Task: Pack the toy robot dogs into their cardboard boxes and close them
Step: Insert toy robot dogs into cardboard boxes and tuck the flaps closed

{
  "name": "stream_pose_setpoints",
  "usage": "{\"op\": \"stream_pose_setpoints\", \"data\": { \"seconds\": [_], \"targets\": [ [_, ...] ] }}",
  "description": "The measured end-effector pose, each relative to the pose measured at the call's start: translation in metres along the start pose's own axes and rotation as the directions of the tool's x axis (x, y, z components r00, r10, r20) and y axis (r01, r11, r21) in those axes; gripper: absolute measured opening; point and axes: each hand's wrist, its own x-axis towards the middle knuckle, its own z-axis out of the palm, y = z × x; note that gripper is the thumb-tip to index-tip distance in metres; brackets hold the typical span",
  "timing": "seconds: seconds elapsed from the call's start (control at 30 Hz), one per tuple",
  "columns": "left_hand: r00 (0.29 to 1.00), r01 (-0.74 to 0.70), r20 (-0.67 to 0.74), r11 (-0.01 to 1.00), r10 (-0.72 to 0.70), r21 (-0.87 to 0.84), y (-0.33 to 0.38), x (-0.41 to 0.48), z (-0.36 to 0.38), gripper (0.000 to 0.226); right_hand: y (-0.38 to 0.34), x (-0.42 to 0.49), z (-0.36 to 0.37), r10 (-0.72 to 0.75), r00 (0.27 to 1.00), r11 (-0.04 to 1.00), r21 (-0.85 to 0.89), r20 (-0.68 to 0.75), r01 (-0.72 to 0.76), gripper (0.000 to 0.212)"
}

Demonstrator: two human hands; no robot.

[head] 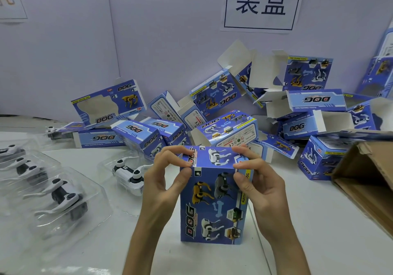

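A blue "DOG" cardboard box [213, 206] stands upright on the white table in front of me. My left hand [163, 181] pinches its top left corner with thumb and curled fingers. My right hand [257, 179] pinches the top right corner the same way. The top flap lies folded down flat under my fingertips. White toy robot dogs in clear plastic trays lie to the left: one close by [129, 173], another nearer me [63, 198]. Whether a dog is inside the held box is hidden.
A heap of blue boxes [229, 130], several with open flaps, fills the back of the table against the wall. A brown cardboard carton [365, 181] lies open at the right. More trayed dogs [12, 153] sit at the far left.
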Motion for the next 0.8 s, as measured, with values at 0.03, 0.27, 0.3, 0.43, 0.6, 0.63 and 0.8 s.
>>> {"op": "stream_pose_setpoints", "data": {
  "seconds": [0.03, 0.27, 0.3, 0.43, 0.6, 0.63, 0.8],
  "targets": [
    [1.0, 0.015, 0.009, 1.0, -0.015, -0.007, 0.0, 0.001, -0.002, 0.004, 0.0, 0.0, 0.0, -0.002, 1.0, 1.0, -0.002, -0.003, 0.002, 0.011],
    [0.987, 0.158, -0.003, 0.976, -0.161, -0.149, -0.01, -0.004, -0.004, 0.022, 0.004, 0.001, 0.003, 0.003, 0.999, 1.0, 0.013, -0.035, -0.003, 0.011],
    [0.982, 0.183, -0.017, 0.968, -0.189, -0.171, -0.013, -0.009, -0.003, 0.028, 0.005, 0.001, 0.003, 0.006, 0.999, 1.0, 0.006, -0.039, -0.006, 0.011],
    [0.961, 0.274, 0.025, 0.941, -0.275, -0.198, -0.022, -0.022, -0.003, 0.049, 0.004, 0.001, 0.004, -0.002, 0.998, 1.0, 0.019, -0.062, 0.003, 0.014],
    [0.838, 0.506, 0.229, 0.862, -0.496, 0.016, -0.025, -0.031, -0.004, 0.082, -0.005, 0.001, 0.001, 0.131, 0.988, 0.98, 0.16, -0.086, -0.116, 0.044],
    [0.827, 0.512, 0.239, 0.857, -0.509, 0.057, -0.023, -0.032, -0.005, 0.085, -0.008, 0.003, 0.0, 0.153, 0.984, 0.979, 0.148, -0.09, -0.138, 0.05],
    [0.902, 0.347, 0.204, 0.921, -0.379, 0.178, -0.004, -0.026, -0.004, 0.094, -0.018, 0.003, -0.005, 0.241, 0.943, 0.95, 0.254, -0.231, -0.181, 0.049]
  ]
}}
